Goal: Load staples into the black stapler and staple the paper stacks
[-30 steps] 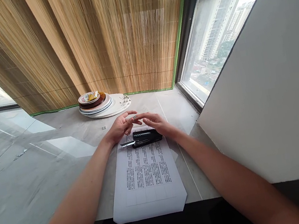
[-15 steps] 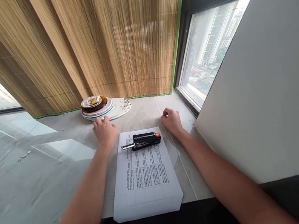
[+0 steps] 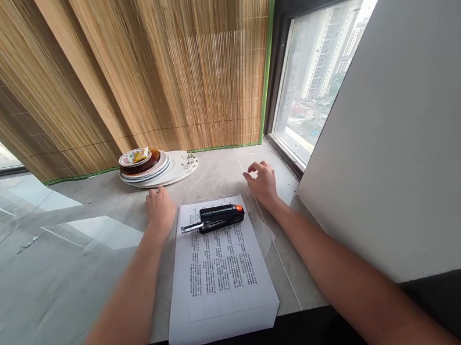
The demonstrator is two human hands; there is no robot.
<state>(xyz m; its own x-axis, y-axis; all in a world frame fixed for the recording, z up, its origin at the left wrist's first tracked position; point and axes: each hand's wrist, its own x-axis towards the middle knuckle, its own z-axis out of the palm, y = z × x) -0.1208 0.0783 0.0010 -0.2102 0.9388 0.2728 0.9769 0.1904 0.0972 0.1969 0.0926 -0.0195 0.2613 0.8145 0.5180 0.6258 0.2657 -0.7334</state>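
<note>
Printed paper (image 3: 219, 274) lies on the grey tiled ledge and hangs slightly over its front edge. A black stapler (image 3: 220, 217) with an orange end rests across the paper's upper part, its metal arm pointing left. My left hand (image 3: 160, 208) is on the ledge left of the paper's top, fingers curled together with nothing seen in them. To the right of the paper, my right hand (image 3: 262, 182) has its fingers bent and the thumb apart from them, holding nothing. Neither hand touches the stapler.
Stacked plates (image 3: 148, 168) and a white oval plate (image 3: 187, 165) with a dark pattern stand behind my left hand. A bamboo blind (image 3: 141, 63) hangs at the back. A white wall (image 3: 405, 137) and a window (image 3: 320, 75) bound the right side.
My left hand has drawn back from the plates, and its fingers have curled in. My right hand has lifted a little, with thumb and fingers parting. The view has shifted slightly.
</note>
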